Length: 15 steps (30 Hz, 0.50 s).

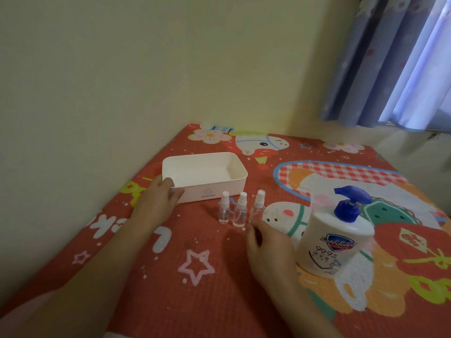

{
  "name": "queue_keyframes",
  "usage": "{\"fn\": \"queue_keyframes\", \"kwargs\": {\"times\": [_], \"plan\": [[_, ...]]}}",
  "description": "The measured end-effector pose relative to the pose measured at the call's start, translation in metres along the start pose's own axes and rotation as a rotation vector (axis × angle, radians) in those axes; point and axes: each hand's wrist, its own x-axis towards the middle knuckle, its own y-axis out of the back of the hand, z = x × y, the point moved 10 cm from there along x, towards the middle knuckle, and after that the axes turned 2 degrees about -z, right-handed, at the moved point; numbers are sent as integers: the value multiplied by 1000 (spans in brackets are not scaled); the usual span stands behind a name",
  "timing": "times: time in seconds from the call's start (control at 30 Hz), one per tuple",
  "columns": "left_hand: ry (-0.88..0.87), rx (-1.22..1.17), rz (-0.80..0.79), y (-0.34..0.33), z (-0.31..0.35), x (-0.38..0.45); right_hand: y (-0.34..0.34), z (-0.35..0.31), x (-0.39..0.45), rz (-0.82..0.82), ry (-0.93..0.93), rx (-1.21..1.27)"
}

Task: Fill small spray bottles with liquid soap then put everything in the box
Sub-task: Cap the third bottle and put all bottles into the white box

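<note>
Fingers of the left hand point(159, 195) grip the smooth white rectangular box point(204, 175); right hand point(264, 242) fingers curl loosely beside 3 clear bottles point(240, 211).

Bare forearms; pale pink sleeve point(26, 311) edge at left arm.

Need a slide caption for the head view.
Left hand grips box; right hand nears spray bottles beside soap bottle.

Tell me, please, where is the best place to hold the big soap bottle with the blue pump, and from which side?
Probably grip the soap bottle around its wide white body, coming from its left, where the right hand already lies. The body stands upright and round; the blue pump is narrow and would likely press down.
</note>
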Motion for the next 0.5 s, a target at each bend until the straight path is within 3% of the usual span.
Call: {"fn": "queue_keyframes", "kwargs": {"times": [0.5], "plan": [[199, 32, 140, 64, -48, -106, -49, -75, 4, -101, 163, 152]]}}
